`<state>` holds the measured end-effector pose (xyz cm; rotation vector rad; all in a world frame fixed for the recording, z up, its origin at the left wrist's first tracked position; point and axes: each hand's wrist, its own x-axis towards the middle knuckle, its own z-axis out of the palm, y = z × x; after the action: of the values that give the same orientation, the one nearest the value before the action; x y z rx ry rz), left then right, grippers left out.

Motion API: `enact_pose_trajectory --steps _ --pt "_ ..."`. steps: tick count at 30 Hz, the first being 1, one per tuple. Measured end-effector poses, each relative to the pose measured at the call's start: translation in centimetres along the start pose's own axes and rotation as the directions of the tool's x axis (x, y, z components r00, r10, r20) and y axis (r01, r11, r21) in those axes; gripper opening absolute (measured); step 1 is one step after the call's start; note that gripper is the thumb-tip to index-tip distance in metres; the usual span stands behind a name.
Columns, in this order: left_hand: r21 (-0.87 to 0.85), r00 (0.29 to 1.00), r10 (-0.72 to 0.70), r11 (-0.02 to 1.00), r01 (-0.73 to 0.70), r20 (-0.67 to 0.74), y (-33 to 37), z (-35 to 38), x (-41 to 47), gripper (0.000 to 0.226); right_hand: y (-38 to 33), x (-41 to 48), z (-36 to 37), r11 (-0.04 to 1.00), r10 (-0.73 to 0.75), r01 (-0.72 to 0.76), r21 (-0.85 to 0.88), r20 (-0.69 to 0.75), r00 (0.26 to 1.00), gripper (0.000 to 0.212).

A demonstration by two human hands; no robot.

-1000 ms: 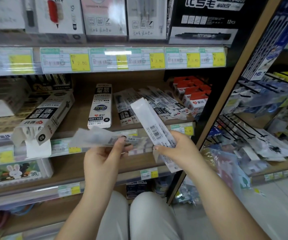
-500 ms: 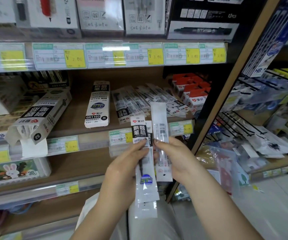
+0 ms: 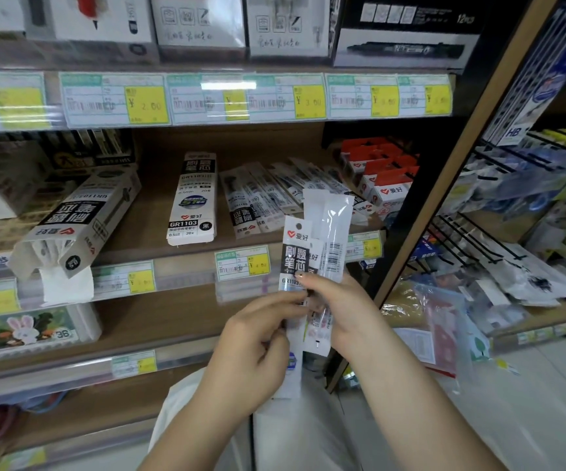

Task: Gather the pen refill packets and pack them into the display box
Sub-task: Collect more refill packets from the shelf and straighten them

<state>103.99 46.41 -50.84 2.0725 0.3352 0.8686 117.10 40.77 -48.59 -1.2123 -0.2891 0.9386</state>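
both hands meet at the frame's centre. left hand (image 3: pixel 254 345) at 7 o'clock and right hand (image 3: pixel 342 311) at 5 o'clock pinch the held packets (image 3: pixel 296 260) upright, overlapped, probably to square them for one insertion. loose packets (image 3: pixel 261 198) lie at 12 o'clock. the display box (image 3: pixel 81 215) lies at 10 o'clock, its open end toward the person.

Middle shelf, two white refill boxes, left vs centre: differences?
The left box lies askew, its open end past the shelf edge, flap hanging; the centre box lies straight, wholly on the shelf. The left box's print reads upside down, the centre box's upright. Both are white with black GR1103 labels.
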Motion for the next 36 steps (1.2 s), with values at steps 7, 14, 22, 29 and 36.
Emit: enact_pose_trajectory --steps 7,14,22,29,36 --pt "-0.31 0.916 -0.378 0.894 0.324 -0.132 1.0 0.7 0.9 0.035 -0.2 0.2 0.8 0.997 -0.065 0.067 0.043 -0.031 0.997 0.019" --pt "-0.305 0.875 -0.482 0.828 0.47 0.04 1.6 -0.2 1.2 0.02 -0.6 0.1 0.7 1.0 -0.006 0.007 0.008 -0.082 0.997 0.03" --pt "-0.505 0.754 -0.644 0.613 0.607 0.125 1.8 -1.1 1.4 0.014 -1.7 -0.5 0.0 0.99 -0.115 0.117 0.085 -0.025 0.993 0.059" --pt "-0.61 0.639 -0.708 0.372 0.7 0.301 1.2 -1.8 1.6 0.016 -0.5 -0.6 -1.0 0.426 -0.575 0.63 -0.65 0.343 0.743 0.028" --pt "-0.707 0.659 -0.611 0.218 0.672 0.439 0.6 -3.1 1.1 0.023 -1.4 -1.0 -1.1 -0.011 -0.546 0.667 -0.745 0.563 0.62 0.038"
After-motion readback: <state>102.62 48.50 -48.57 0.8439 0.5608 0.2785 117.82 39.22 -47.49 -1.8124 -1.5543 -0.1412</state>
